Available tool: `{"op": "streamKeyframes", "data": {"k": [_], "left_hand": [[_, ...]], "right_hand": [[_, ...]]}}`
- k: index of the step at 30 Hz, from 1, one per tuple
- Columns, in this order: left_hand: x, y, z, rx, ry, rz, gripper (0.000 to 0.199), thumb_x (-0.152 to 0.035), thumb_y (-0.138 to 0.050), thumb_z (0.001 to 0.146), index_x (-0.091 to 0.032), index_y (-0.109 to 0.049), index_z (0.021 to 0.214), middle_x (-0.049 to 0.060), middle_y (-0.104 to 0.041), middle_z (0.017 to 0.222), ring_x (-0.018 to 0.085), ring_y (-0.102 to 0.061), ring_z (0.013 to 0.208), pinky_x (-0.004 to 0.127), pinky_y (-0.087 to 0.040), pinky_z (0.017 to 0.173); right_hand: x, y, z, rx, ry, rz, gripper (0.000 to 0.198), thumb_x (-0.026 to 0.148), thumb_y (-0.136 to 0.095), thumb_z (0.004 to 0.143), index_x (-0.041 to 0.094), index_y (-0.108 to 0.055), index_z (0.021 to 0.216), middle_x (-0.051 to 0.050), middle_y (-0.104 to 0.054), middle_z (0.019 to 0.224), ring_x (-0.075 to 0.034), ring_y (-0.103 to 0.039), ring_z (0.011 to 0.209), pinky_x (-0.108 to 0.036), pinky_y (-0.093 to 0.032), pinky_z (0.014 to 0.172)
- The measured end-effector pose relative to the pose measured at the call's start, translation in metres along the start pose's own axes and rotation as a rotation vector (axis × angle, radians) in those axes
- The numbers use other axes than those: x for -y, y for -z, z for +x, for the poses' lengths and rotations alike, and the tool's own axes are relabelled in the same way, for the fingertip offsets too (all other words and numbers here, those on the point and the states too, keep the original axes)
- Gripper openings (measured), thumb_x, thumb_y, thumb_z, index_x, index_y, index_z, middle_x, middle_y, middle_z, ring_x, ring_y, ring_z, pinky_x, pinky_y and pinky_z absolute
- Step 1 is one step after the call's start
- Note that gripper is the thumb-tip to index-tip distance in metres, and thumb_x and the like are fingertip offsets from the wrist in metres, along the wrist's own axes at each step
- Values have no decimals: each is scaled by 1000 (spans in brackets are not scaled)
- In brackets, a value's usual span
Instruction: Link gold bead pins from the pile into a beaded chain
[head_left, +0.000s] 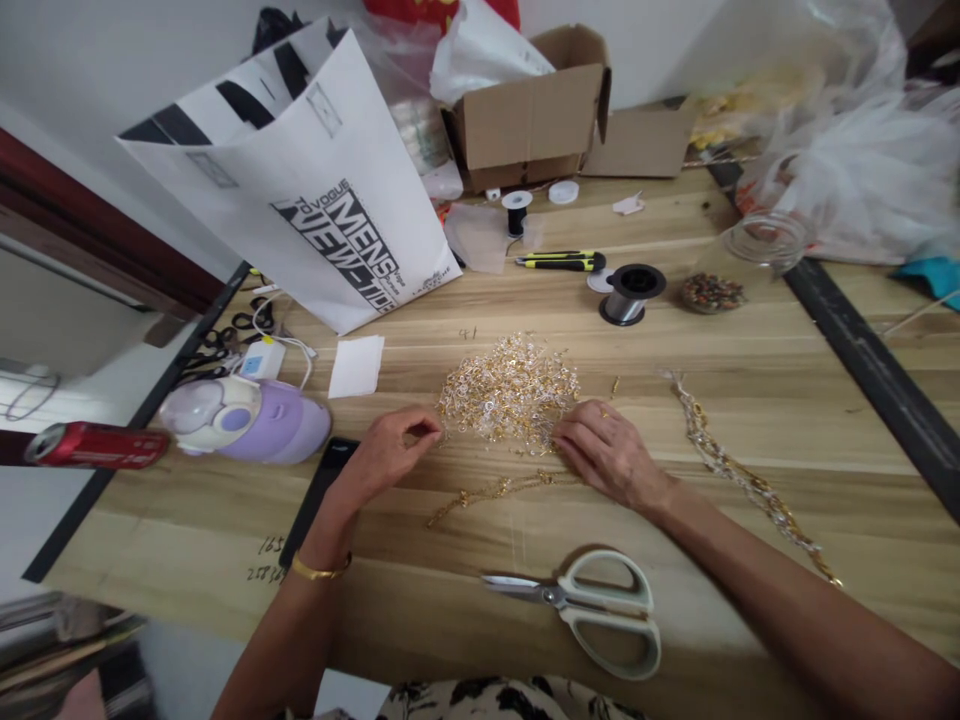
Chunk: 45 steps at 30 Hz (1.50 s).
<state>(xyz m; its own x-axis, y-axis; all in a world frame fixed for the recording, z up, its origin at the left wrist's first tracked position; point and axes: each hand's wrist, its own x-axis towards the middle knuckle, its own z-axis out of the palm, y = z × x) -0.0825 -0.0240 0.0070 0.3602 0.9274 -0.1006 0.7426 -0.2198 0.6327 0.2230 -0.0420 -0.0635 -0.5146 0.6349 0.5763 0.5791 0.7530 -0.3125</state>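
Note:
A heap of small gold and silver jewelry pieces [510, 390] lies on the wooden table. At its left edge, my left hand [401, 440] is closed with thumb and forefinger pinched together; anything between the tips is too small to make out. My right hand [604, 450] rests at the heap's lower right edge, its fingers pressed together and pointing down, with the fingertips' contents hidden. A thin gold chain [499, 490] lies just below the heap, its right end reaching my right fingers. Nearer to me are white-handled scissors [604, 607], blades slightly apart and pointing left.
Finished-looking gold and silver chains [739, 475] lie at right. Behind the heap are a wire spool [632, 295], a utility knife [562, 262] and a clear jar [716, 285] of beads. A paper bag [300, 190], a purple bottle [274, 425] and a phone [311, 505] stand or lie left.

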Motion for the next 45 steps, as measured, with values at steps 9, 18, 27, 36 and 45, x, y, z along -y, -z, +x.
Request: {"op": "streamKeyframes", "data": {"k": [9,18,27,36,45], "left_hand": [[-11,-12,8,134,-29,96,13,-20,-51,83,-16,-61,75,2,-64,77,16,-57,73,27,-43,69],[-16,-20,22,69,-113,0,10,-19,-54,84,-17,-63,79,3,-67,85,17,-61,83,28,-46,78],[-7,-28,24,-32,-176,181,12,-11,-53,81,-17,-61,75,3,-65,78,16,-59,75,27,-45,71],[-5,-36,30,-127,-244,144,15,-4,-53,74,-17,-59,71,1,-64,74,15,-58,73,26,-45,70],[-6,-32,28,-69,-173,126,15,-11,-52,82,-17,-66,78,4,-67,83,18,-61,81,30,-47,76]], "right_hand": [[-1,0,1,12,-1,14,8,15,-52,90,16,-59,94,-8,-62,85,-18,-54,79,-35,-48,79],[-1,0,1,2,5,11,8,14,-52,90,16,-59,94,-8,-63,86,-18,-55,80,-36,-49,79],[0,1,3,-1,15,23,9,14,-51,91,16,-59,93,-8,-63,84,-18,-54,79,-34,-48,77],[-1,0,1,21,-9,41,10,14,-50,91,16,-59,96,-8,-63,86,-18,-54,82,-35,-47,78],[-1,0,2,34,-2,25,10,15,-50,92,16,-59,94,-7,-64,84,-18,-56,79,-36,-47,77]]}}
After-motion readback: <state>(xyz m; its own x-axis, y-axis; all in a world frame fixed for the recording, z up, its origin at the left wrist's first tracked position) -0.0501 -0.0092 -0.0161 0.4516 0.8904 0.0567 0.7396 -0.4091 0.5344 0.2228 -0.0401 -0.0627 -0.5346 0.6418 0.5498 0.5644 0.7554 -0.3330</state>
